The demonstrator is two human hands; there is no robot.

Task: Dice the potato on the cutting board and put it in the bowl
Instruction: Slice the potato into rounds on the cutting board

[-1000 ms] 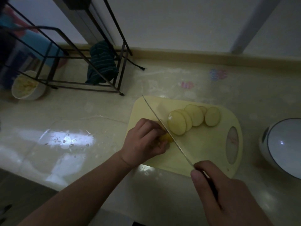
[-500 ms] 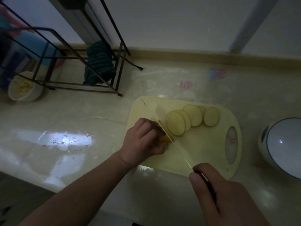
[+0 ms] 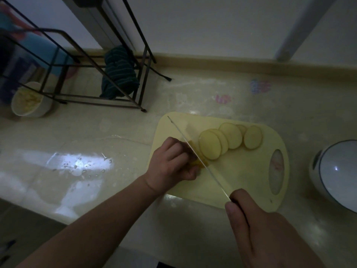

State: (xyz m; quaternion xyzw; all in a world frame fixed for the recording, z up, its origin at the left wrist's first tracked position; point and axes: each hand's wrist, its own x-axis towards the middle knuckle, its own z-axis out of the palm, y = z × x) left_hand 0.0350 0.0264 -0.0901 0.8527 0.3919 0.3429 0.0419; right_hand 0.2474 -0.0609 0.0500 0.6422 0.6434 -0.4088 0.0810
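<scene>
A pale yellow cutting board [image 3: 241, 178] lies on the counter. Several round potato slices [image 3: 230, 139] lean in a row across its far half. My left hand [image 3: 171, 161] curls over the remaining potato end [image 3: 199, 163] at the board's left side, which is mostly hidden under my fingers. My right hand [image 3: 270, 233] grips the dark handle of a knife [image 3: 195, 153], whose long thin blade runs diagonally between my left fingers and the nearest slice. A white bowl [image 3: 337, 175] stands to the right of the board.
A black wire rack [image 3: 100, 60] stands at the back left with a striped dark cloth [image 3: 119, 74] hung on it. A small white bowl of pale food [image 3: 29, 100] sits at the far left. The counter edge runs along the lower left.
The knife blade shifted slightly between frames in a cutting stroke at the potato end; my left hand stays on the potato. The slices have not moved.
</scene>
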